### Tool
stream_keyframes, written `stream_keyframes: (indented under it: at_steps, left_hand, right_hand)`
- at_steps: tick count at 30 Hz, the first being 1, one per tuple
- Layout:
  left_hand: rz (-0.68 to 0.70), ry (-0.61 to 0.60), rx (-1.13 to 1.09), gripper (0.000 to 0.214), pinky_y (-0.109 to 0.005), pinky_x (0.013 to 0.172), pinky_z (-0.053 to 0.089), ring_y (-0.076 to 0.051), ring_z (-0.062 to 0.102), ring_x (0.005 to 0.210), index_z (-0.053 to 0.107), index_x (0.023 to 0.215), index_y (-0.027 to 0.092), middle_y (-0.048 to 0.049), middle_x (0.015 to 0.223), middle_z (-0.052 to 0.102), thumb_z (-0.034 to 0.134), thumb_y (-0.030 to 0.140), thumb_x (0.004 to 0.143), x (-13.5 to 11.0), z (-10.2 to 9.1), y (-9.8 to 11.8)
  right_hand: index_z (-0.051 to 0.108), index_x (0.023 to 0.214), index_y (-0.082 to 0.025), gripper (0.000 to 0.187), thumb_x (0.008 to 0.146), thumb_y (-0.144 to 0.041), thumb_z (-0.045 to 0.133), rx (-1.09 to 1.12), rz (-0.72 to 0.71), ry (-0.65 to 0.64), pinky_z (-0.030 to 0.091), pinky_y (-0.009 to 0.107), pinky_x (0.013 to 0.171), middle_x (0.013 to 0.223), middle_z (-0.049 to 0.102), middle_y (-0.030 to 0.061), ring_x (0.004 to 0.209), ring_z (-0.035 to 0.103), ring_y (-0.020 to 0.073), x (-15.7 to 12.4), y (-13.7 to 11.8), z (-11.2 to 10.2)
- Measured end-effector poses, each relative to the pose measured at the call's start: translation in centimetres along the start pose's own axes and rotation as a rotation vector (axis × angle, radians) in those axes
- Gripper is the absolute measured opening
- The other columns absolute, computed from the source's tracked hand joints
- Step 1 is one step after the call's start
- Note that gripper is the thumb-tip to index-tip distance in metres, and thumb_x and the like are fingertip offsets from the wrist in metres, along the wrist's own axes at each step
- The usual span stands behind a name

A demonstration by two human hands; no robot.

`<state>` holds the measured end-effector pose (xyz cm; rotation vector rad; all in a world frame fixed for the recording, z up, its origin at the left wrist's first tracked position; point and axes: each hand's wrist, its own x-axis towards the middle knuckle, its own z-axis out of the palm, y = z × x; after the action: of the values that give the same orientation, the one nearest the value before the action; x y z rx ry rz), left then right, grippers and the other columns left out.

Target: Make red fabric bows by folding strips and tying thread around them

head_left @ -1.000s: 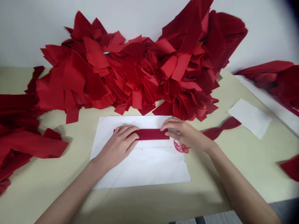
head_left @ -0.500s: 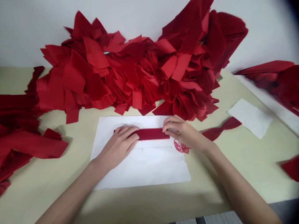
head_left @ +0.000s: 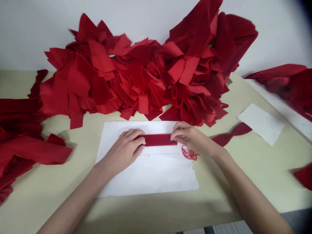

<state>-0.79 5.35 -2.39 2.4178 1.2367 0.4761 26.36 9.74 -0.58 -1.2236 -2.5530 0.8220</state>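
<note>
A folded strip of dark red fabric (head_left: 158, 139) lies across a white paper sheet (head_left: 151, 172) with thin ruled lines drawn on it. My left hand (head_left: 125, 149) rests on the strip's left end, fingers curled over it and pressing it down. My right hand (head_left: 191, 138) pinches the strip's right end between thumb and fingers. A small tangle of red thread (head_left: 189, 153) lies on the paper just under my right wrist.
A big heap of red fabric pieces (head_left: 146, 71) is piled against the wall behind the paper. More red cloth (head_left: 21, 139) lies at the left and at the right edge (head_left: 290, 81). A red bow shape (head_left: 231, 133) and a white rectangle (head_left: 262, 123) lie to the right.
My left hand's fingers have slid slightly right along the strip and curled tighter. The right hand has barely shifted.
</note>
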Motion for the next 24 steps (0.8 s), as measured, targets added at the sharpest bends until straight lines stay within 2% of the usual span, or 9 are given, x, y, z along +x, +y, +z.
stream_keyframes:
  at_steps: [4,6,10,13,16,20,24]
  left_hand:
    - [-0.003,-0.018,0.014,0.025,-0.04,0.088,0.045,-0.023,0.05,0.108,0.061,0.074,0.019,-0.0066,0.112,0.057,0.043,0.013,0.09,0.7,-1.0,0.5]
    - [0.007,-0.028,0.009,0.028,-0.038,0.084,0.046,-0.022,0.051,0.103,0.06,0.066,0.019,-0.0055,0.103,0.059,0.044,0.01,0.087,1.2,-1.4,0.8]
    - [-0.064,-0.102,-0.046,0.03,-0.031,0.061,0.047,-0.016,0.055,0.069,0.056,0.055,0.02,-0.0019,0.073,0.059,0.045,0.007,0.08,2.6,-1.9,1.2]
    - [-0.151,-0.142,-0.04,0.029,-0.028,0.048,0.039,-0.012,0.048,0.051,0.048,0.049,0.019,-0.0002,0.065,0.058,0.045,0.005,0.074,3.3,-1.9,1.4]
    - [-0.159,-0.138,-0.055,0.028,-0.027,0.045,0.037,-0.011,0.048,0.051,0.044,0.048,0.019,0.0002,0.066,0.06,0.047,0.004,0.071,3.6,-1.6,1.1]
    - [-0.144,-0.138,-0.063,0.025,-0.027,0.046,0.038,-0.012,0.051,0.052,0.046,0.051,0.019,-0.0002,0.067,0.06,0.049,0.007,0.072,3.7,-1.2,0.5]
    - [-0.156,-0.128,-0.048,0.01,-0.03,0.053,0.043,-0.018,0.057,0.066,0.052,0.065,0.02,-0.0017,0.076,0.062,0.056,0.016,0.073,3.8,-1.1,-0.1]
  right_hand:
    - [0.065,0.083,-0.021,0.018,0.089,-0.025,0.049,0.081,0.078,-0.021,0.045,0.028,0.067,0.094,0.053,0.0045,0.075,0.055,0.0128,0.1,0.5,0.0]
    - [0.063,0.085,-0.021,0.012,0.087,-0.025,0.053,0.111,0.135,-0.009,0.045,0.027,0.066,0.092,0.055,0.0033,0.075,0.055,0.0125,0.2,0.8,0.2]
    - [0.06,0.083,-0.02,0.006,0.08,-0.026,0.06,0.131,0.214,0.027,0.044,0.026,0.065,0.084,0.056,0.001,0.071,0.054,0.0121,0.5,1.2,0.3]
    - [0.061,0.081,-0.02,0.008,0.08,-0.027,0.06,0.145,0.217,0.022,0.045,0.026,0.064,0.084,0.058,0.0012,0.069,0.054,0.0118,0.5,1.2,0.0]
    - [0.064,0.083,-0.02,0.012,0.082,-0.031,0.059,0.161,0.203,0.027,0.046,0.027,0.065,0.087,0.062,0.0028,0.07,0.056,0.0127,0.5,0.7,-0.8]
    - [0.066,0.091,-0.02,0.016,0.087,-0.03,0.054,0.133,0.16,0.18,0.046,0.028,0.068,0.091,0.065,0.0039,0.075,0.058,0.0134,1.0,-1.2,-1.5]
    - [0.067,0.09,-0.02,0.017,0.089,-0.023,0.05,0.083,0.069,0.106,0.046,0.027,0.07,0.089,0.065,0.0024,0.075,0.058,0.0128,2.6,-3.6,-0.3]
